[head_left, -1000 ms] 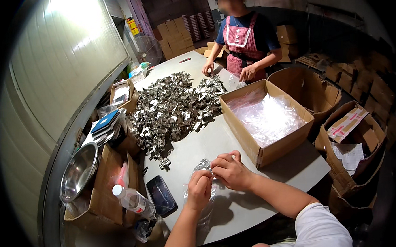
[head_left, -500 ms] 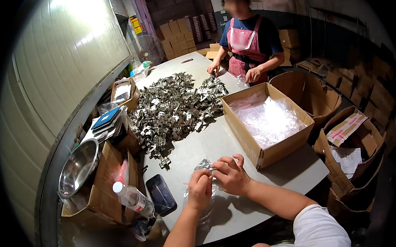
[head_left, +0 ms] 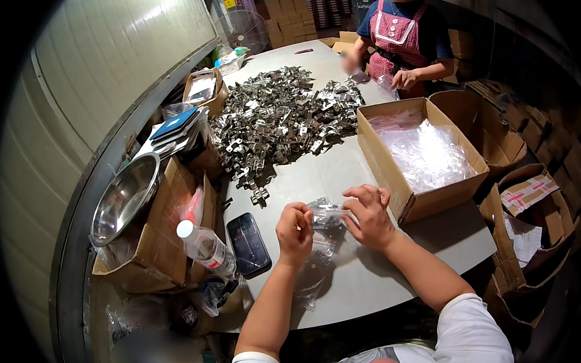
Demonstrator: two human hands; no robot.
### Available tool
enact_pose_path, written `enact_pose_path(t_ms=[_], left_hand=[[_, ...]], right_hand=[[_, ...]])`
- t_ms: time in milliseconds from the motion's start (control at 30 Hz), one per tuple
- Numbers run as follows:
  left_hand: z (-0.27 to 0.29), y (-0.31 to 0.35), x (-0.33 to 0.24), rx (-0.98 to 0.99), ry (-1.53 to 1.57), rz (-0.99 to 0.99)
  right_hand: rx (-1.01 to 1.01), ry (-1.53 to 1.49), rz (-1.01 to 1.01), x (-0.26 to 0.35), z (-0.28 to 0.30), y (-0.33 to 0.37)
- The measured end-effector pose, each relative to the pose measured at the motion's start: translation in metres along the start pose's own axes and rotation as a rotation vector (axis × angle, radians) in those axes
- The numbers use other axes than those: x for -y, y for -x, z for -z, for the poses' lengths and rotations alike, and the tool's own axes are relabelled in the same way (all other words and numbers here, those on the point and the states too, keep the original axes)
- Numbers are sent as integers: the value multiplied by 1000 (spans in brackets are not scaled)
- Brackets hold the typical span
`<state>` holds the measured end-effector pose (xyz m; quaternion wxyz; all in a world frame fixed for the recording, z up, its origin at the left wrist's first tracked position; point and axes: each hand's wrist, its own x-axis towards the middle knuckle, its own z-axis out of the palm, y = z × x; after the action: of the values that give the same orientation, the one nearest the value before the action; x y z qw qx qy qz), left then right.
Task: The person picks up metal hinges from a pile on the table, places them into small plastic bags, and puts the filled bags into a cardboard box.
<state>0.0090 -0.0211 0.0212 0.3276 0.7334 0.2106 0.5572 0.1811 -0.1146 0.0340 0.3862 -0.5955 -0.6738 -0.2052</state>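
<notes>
A small clear plastic bag (head_left: 328, 213) with shiny metal pieces inside is stretched between my hands above the near part of the table. My left hand (head_left: 295, 234) pinches its left edge with thumb and fingers. At the right edge, my right hand (head_left: 372, 218) grips the plastic between thumb and curled fingers. Below them, more clear plastic bags (head_left: 315, 271) lie flat on the grey tabletop (head_left: 329, 173). Farther off spreads a large heap of small bent metal clips (head_left: 275, 120). A cardboard box full of clear bags (head_left: 425, 149) stands to the right of my hands.
A black phone (head_left: 248, 243) and a plastic bottle (head_left: 206, 249) lie left of my hands. A steel bowl (head_left: 126, 198) rests on a carton (head_left: 154, 242) beyond. Across the table stands a co-worker in a red checked apron (head_left: 397, 31). Open cartons (head_left: 529, 236) line the right side.
My hands have drawn apart, and the bag that was bunched between them is now pulled wider. The whole view has shifted. The co-worker's hands have moved slightly.
</notes>
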Motion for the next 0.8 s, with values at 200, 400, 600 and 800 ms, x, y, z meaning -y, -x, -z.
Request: enact_pose_path(t_ms=[200, 400, 600, 800], left_hand=[[-16, 4, -15, 141, -95, -284], [-16, 6, -21, 160, -121, -292], [-16, 4, -22, 95, -73, -216], [-14, 5, -23, 111, -99, -278]], right_hand=[[-74, -32, 154, 11, -2, -2], [-94, 106, 107, 17, -11, 7], [-158, 185, 86, 18, -15, 6], [-184, 141, 135, 19, -15, 8]])
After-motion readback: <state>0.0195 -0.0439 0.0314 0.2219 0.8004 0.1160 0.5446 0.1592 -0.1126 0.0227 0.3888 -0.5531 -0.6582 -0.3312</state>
